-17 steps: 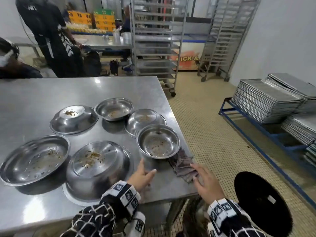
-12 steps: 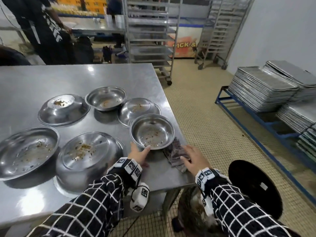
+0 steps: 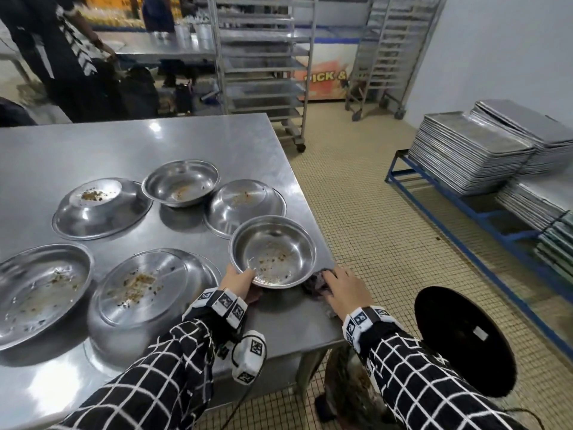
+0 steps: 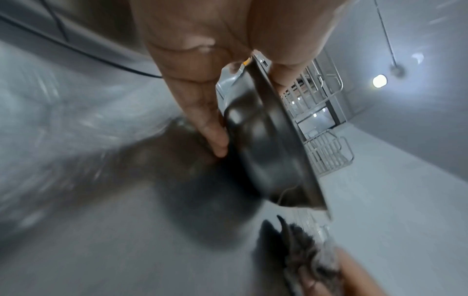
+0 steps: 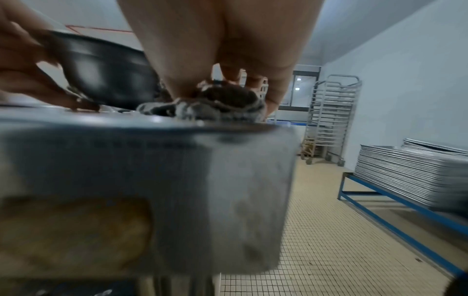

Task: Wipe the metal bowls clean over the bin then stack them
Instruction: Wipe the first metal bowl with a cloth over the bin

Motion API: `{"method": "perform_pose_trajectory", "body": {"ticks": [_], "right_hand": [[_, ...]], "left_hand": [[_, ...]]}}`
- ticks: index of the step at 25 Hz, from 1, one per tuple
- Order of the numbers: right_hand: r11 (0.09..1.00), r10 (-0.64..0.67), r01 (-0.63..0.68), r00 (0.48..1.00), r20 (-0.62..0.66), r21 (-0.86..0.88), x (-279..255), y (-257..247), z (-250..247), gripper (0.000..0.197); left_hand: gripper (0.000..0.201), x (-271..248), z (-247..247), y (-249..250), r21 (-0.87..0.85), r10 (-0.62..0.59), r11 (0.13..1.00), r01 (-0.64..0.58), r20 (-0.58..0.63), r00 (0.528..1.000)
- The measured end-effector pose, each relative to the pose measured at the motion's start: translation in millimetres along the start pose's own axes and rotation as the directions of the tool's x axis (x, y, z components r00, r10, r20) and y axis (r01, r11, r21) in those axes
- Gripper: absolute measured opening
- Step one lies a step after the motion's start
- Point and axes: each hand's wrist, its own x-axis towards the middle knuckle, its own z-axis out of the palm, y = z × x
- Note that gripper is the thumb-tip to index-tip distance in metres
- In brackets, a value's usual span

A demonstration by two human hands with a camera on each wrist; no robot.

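Lower centre of the head view: the left hand (image 3: 237,282) grips the soiled bowl (image 3: 273,251) by its near rim, tilted off the counter (image 3: 124,144) (presumably binward); the right hand (image 3: 344,288) clutches the cloth (image 3: 313,282) for wiping.

A steel bench (image 3: 155,144) stands on a floor of small yellowish tiles (image 3: 372,212). Behind it are tall metal tray racks on castors (image 3: 263,57) and a second rack (image 3: 390,57) against a pale wall (image 3: 496,57). To the right, stacked metal trays (image 3: 471,150) rest on a low blue frame (image 3: 465,206). A round black stool (image 3: 465,342) sits nearby.
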Motion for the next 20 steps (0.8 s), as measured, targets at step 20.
{"method": "perform_pose_trajectory", "body": {"ticks": [20], "right_hand": [[0.613, 0.652, -0.177, 0.663, -0.367, 0.77, -103.7, 76.7, -109.8, 0.029]], "left_hand": [[0.044, -102.7, 131.5, 40.9, 0.236, 0.289, 0.82, -0.522, 0.617, 0.732]]}}
